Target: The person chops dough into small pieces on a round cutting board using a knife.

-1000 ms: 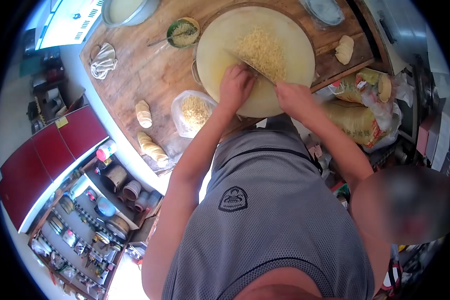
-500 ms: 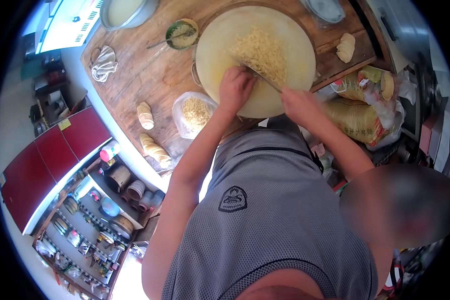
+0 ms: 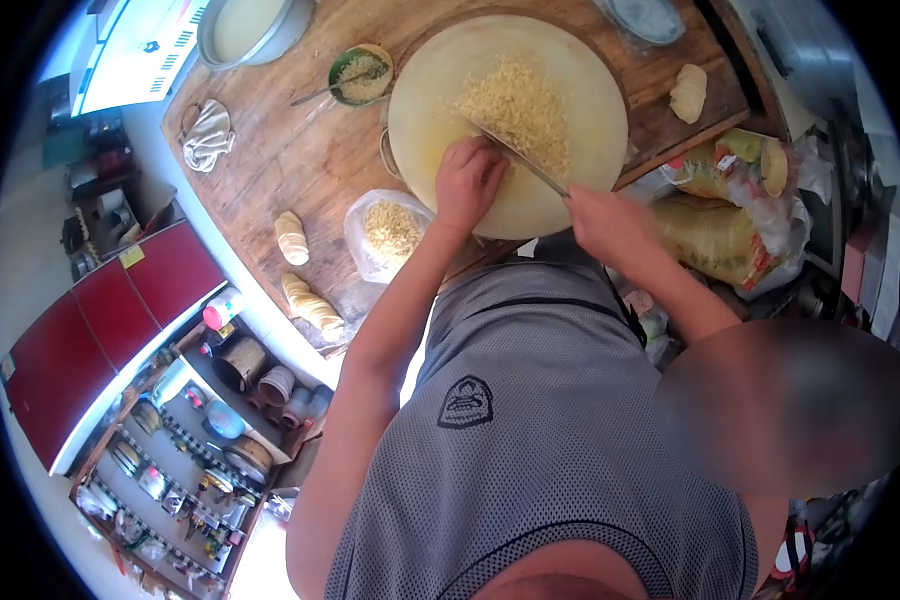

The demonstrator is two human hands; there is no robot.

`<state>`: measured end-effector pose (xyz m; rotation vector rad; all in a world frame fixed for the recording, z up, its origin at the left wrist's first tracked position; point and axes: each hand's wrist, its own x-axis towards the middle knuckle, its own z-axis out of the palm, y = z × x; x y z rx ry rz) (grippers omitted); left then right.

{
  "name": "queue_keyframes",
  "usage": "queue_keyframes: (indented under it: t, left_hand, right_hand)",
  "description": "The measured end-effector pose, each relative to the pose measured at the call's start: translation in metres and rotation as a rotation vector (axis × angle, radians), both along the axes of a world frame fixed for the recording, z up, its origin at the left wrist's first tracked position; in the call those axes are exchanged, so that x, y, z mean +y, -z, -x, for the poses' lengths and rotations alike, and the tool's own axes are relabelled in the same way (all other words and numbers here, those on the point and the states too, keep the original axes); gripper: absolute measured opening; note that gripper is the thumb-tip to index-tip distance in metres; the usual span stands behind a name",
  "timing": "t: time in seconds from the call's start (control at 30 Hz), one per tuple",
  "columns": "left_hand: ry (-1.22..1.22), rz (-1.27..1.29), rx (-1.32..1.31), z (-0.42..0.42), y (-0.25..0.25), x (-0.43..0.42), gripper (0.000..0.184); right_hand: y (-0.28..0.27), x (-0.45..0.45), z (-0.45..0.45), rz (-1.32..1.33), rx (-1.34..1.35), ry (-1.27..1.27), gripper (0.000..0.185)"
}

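My right hand point(image 3: 602, 222) is wrapped round the handle of a knife point(image 3: 525, 160), whose blade points up and left across a round pale board point(image 3: 420, 105). Beside the blade, my left hand point(image 3: 468, 182) rests on the board with its fingers bent together; whatever they hold is hidden. A heap of finely chopped yellowish food point(image 3: 520, 100) lies on the board, just beyond the blade. Left of my left forearm, a clear plastic bag point(image 3: 365, 258) holds more chopped food point(image 3: 390, 230). The knife handle is covered by my right hand.
On the wooden table point(image 3: 270, 150) are a green bowl point(image 3: 362, 75) with a spoon, a metal pot point(image 3: 270, 45), a white cloth point(image 3: 208, 135), twisted dough pieces point(image 3: 312, 305) and a plastic-covered dish point(image 3: 650, 18). Yellow sacks point(image 3: 710, 235) stand right of the table.
My right hand and the knife handle have shifted a little right and down, away from my left hand. The left hand stays in nearly the same place.
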<state>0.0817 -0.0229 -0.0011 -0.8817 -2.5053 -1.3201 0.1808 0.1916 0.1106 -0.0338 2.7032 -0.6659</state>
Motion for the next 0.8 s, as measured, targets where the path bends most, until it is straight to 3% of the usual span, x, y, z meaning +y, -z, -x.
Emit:
queue_keyframes:
  t: [0.13, 0.23, 0.33, 0.53, 0.67, 0.8]
  left_hand:
    - [-0.005, 0.013, 0.009, 0.001, 0.0, 0.0, 0.015]
    - [0.002, 0.012, 0.019, 0.002, 0.0, 0.0, 0.015]
    - [-0.011, 0.011, 0.007, 0.0, -0.004, 0.001, 0.015]
    - [-0.014, 0.007, 0.016, 0.001, 0.0, 0.0, 0.015]
    - [0.001, 0.013, 0.045, 0.002, -0.001, -0.001, 0.015]
    - [0.026, 0.01, 0.04, 0.003, 0.0, -0.001, 0.018]
  right_hand:
    - [0.031, -0.017, 0.024, -0.017, 0.097, -0.012, 0.015]
    - [0.033, -0.01, 0.017, -0.042, 0.011, -0.002, 0.016]
    - [0.015, 0.005, -0.008, 0.045, 0.043, 0.051, 0.015]
    - [-0.009, -0.002, -0.008, -0.043, -0.087, 0.009, 0.013]
    - [0.032, -0.022, 0.025, 0.015, 0.032, -0.005, 0.012]
    - [0.036, -0.038, 0.06, 0.029, 0.08, 0.007, 0.013]
